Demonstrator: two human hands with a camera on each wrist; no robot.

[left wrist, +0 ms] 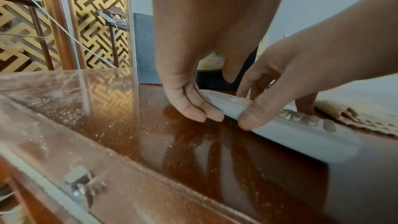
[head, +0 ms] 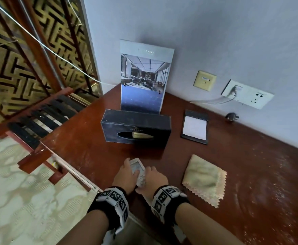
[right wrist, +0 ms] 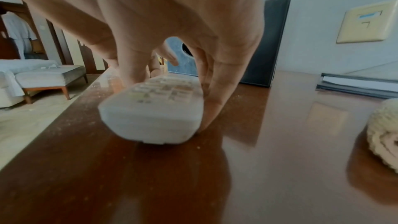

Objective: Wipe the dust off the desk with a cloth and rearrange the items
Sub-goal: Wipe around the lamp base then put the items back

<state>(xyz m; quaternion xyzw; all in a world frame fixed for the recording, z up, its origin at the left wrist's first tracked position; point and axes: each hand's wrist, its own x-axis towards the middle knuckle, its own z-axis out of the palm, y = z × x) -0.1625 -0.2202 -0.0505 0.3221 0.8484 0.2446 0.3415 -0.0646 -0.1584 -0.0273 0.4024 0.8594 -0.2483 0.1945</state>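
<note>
Nearest the desk (head: 250,174) edge, a white remote (head: 138,171) is being gripped by both hands at once. The left hand (head: 126,175) is curled over its far half, with fingers (left wrist: 193,106) pressed down along one long side, and the right hand (head: 152,180) is pinched around the near half, thumb on one side and fingers (right wrist: 212,101) down the other. The remote looks flat on the wood or barely off it, hard to say which. Probably it's being lifted or squared up so the patch under it can be wiped, just a guess though.

Just to the right, the cloth (head: 204,179) is left lying folded on the desk, not held by anyone. Dust is still seen all over the wood, thickest off to the right, so the wiping seems mostly undone.

Further back, a dark tissue box (head: 135,129) is set on the desk with a tissue poking out of its slot. A notepad (head: 195,127) in a dark holder is laid flat to its right. Behind the box, a brochure (head: 144,76) is propped upright against the wall (head: 233,32), most likely so it can be read from the front.
</note>
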